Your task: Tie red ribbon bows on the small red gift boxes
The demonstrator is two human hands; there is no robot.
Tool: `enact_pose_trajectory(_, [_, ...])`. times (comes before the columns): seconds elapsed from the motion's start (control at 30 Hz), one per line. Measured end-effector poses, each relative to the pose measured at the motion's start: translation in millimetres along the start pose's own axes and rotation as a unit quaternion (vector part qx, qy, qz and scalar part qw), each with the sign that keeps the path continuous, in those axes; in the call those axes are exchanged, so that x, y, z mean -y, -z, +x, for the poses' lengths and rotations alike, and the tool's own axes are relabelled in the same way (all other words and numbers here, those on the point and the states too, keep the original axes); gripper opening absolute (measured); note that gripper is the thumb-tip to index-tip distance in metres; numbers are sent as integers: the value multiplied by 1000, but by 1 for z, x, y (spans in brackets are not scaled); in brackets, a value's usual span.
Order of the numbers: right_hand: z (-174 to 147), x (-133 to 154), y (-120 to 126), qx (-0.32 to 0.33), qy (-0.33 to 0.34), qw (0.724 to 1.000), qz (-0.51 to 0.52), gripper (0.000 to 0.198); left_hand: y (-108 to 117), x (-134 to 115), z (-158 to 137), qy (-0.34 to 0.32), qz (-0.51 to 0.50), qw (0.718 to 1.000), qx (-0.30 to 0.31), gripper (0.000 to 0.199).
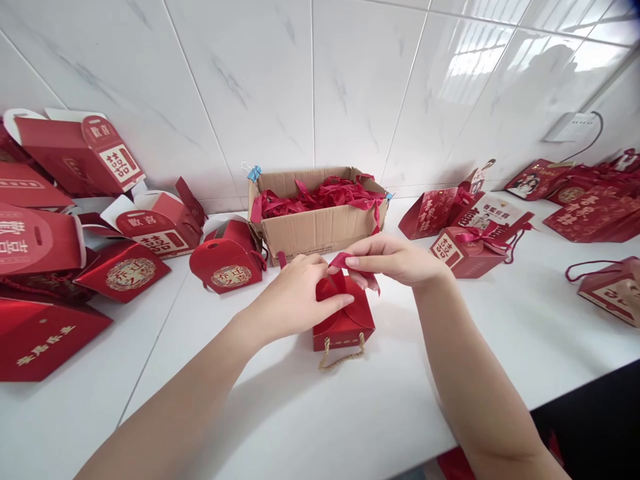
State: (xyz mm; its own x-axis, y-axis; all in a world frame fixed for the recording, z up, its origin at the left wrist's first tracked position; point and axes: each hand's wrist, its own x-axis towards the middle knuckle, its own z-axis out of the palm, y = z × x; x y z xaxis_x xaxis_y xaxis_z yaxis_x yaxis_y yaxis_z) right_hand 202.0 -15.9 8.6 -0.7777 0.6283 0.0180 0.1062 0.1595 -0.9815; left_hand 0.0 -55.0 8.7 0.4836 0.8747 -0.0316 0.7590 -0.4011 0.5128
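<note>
A small red gift box [345, 327] stands on the white table in front of me, its gold rope handle [341, 363] hanging toward me. Over its top runs a dark red ribbon [341, 261]. My left hand [300, 290] lies against the box's left side and top, thumb across the lid, its fingers closed around part of the ribbon, partly hidden. On the other side, my right hand [383, 260] pinches the ribbon between thumb and fingers just above the lid, with a loose end hanging below.
Behind the gift box, a cardboard box [320, 230] full of red ribbons stands by the tiled wall. Several red gift boxes crowd the left, including one [230, 260] with a gold emblem. More boxes stand at right, one [470, 250] tied with a bow.
</note>
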Motion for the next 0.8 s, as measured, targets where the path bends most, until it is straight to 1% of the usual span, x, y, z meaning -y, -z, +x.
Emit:
enact_pose_trajectory(0.03, [0,1,-1,-5,-4,1000,-5,29,0,0,1,-1,-8,1000,-5,37])
enact_pose_trajectory(0.1, [-4,5,0,-24,-22,999,-30,30,2,2,1,-6,-21,1000,7,34])
enact_pose_trajectory(0.17, [-12,9,4,-50,-67,992,-92,35,6,6,-1,-10,-26,999,34,30])
enact_pose_trajectory(0.2, [-18,12,7,-62,-101,983,-138,38,8,9,-2,-11,-23,999,45,27])
enact_pose_trajectory(0.23, [-25,13,10,-69,-142,969,-191,41,10,11,-3,-10,-18,998,55,24])
enact_pose_trajectory(0.3, [-36,16,15,-70,-226,928,-288,44,12,14,-4,-9,-8,998,67,18])
enact_pose_trajectory(0.33, [-40,16,17,-67,-259,909,-321,45,11,15,-4,-9,-5,997,72,17])
enact_pose_trajectory(0.37, [-42,16,18,-59,-281,895,-341,45,10,15,-4,-8,-3,997,74,16])
enact_pose_trajectory(0.4, [-42,16,18,-49,-292,889,-349,46,8,14,-3,-8,0,997,73,17])
enact_pose_trajectory(0.43, [-41,15,17,-33,-292,890,-349,47,5,13,-2,-10,4,997,70,18])
enact_pose_trajectory(0.53, [-29,14,7,30,-276,905,-323,45,-1,11,1,-25,16,998,60,19])
enact_pose_trajectory(0.67, [-17,17,-4,83,-257,916,-298,47,4,14,1,-34,19,997,68,19])
enact_pose_trajectory(0.73, [-17,19,-5,92,-244,920,-292,48,11,17,0,-20,8,997,79,21])
enact_pose_trajectory(0.8, [-20,21,-4,70,-229,923,-301,48,17,18,-1,10,-15,995,97,24])
